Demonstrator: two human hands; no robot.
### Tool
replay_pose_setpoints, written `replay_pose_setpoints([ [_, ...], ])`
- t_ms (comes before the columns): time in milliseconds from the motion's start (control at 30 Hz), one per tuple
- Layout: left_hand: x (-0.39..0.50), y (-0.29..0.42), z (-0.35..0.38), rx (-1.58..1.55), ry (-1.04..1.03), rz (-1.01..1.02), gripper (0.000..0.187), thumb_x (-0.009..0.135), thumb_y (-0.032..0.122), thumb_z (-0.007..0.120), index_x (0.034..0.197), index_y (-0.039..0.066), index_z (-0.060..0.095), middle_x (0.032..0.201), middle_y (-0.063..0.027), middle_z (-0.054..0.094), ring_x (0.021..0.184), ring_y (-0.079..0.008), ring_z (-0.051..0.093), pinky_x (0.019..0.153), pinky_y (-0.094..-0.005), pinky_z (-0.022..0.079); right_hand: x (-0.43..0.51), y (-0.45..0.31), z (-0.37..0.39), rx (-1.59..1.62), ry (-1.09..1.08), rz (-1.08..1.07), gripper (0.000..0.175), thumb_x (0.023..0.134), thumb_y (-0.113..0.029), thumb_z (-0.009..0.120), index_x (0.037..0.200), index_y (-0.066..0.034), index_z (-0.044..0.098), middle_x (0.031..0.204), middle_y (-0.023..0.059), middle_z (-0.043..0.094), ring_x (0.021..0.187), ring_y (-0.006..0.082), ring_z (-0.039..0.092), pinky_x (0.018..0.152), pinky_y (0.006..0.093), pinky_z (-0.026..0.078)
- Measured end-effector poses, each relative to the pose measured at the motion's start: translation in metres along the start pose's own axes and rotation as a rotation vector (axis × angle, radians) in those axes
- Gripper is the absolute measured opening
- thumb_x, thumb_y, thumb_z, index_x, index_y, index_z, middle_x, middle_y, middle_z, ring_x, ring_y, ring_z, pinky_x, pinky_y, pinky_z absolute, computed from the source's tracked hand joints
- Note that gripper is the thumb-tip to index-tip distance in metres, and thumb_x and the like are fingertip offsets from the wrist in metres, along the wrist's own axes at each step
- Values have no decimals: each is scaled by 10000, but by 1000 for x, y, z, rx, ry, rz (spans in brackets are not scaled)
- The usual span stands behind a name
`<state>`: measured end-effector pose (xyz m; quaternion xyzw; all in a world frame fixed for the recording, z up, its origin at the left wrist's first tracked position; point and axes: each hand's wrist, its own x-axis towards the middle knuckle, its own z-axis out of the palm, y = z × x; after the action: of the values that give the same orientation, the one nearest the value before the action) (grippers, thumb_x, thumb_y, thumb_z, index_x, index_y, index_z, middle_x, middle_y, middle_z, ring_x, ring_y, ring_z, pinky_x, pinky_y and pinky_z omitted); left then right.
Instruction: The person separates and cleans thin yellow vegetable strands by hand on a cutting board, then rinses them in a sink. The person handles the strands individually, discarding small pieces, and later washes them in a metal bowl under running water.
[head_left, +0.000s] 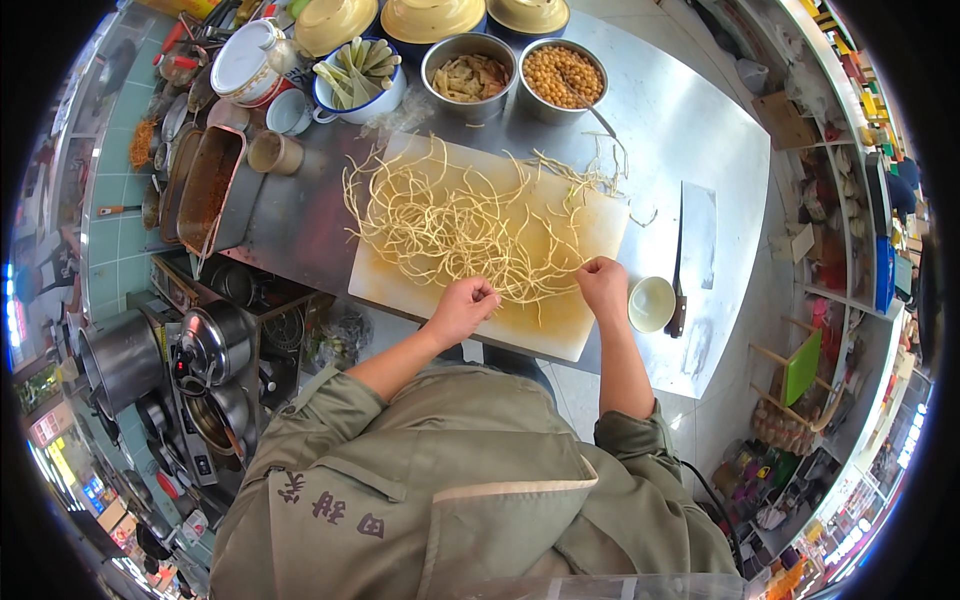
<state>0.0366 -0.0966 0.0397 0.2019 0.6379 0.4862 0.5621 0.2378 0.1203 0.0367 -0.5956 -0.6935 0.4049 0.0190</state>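
Observation:
Long pale stringy roots (450, 225) lie in a tangled heap on a white plastic cutting board (570, 330) with yellow stains. My left hand (463, 306) is at the heap's near edge, thumb and fingers pinched on a root strand. To the right, my right hand (602, 283) pinches the end of a strand over the board's right side. A smaller bunch of thin root trimmings (592, 169) lies across the board's far right corner and onto the steel. Right of my right hand stand a small pale bowl (651, 304) and a cleaver (694, 247) with a dark handle.
Beyond the board on the steel table (742, 150) stand a pot of chickpea-like beans (564, 75) with a ladle, a pot of sliced food (470, 79) and an enamel pot of green stalks (356, 75). A deep metal tray (214, 191) is at left, above a lidded pot (217, 345).

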Motion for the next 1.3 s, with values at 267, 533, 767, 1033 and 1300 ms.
replay_pose_setpoints([
  [267, 1, 9, 9, 64, -22, 4, 126, 978, 93, 687, 905, 3, 639, 738, -6, 639, 650, -67, 593, 591, -254, 493, 34, -17, -13, -234, 138, -155, 216, 823, -136, 660, 976, -4, 738, 969, 247, 746, 947, 435, 699, 821, 503, 557],
  [533, 4, 15, 21, 35, -39, 43, 128, 982, 97, 674, 900, 12, 623, 726, 4, 626, 644, -59, 576, 585, -247, 475, 67, -19, -5, -80, 186, -72, 258, 831, -175, 768, 1038, -21, 760, 929, 166, 760, 883, 341, 725, 801, 430, 570],
  [767, 17, 23, 33, 37, -102, 21, 126, 1000, 129, 667, 941, 22, 634, 757, 13, 625, 672, -51, 564, 614, -236, 470, 71, 3, 1, -176, 118, -425, 202, 844, -106, 717, 1024, -18, 738, 984, 157, 708, 869, 325, 696, 786, 435, 557],
  [1033, 38, 49, 50, -93, -145, -121, 192, 1038, 178, 646, 1104, -2, 642, 838, -28, 679, 663, -86, 608, 568, -240, 497, 27, -13, -12, 232, -92, -213, 107, 931, -106, 701, 968, -6, 705, 809, 83, 697, 689, 191, 626, 655, 357, 513],
  [1300, 58, 45, 65, -155, -261, -139, 267, 1096, 202, 543, 1178, -28, 649, 976, -98, 716, 757, -154, 704, 639, -287, 588, -68, -42, 1, 557, -189, -45, 136, 959, -71, 744, 1039, 39, 748, 856, 50, 754, 769, 73, 660, 691, 243, 533],
])
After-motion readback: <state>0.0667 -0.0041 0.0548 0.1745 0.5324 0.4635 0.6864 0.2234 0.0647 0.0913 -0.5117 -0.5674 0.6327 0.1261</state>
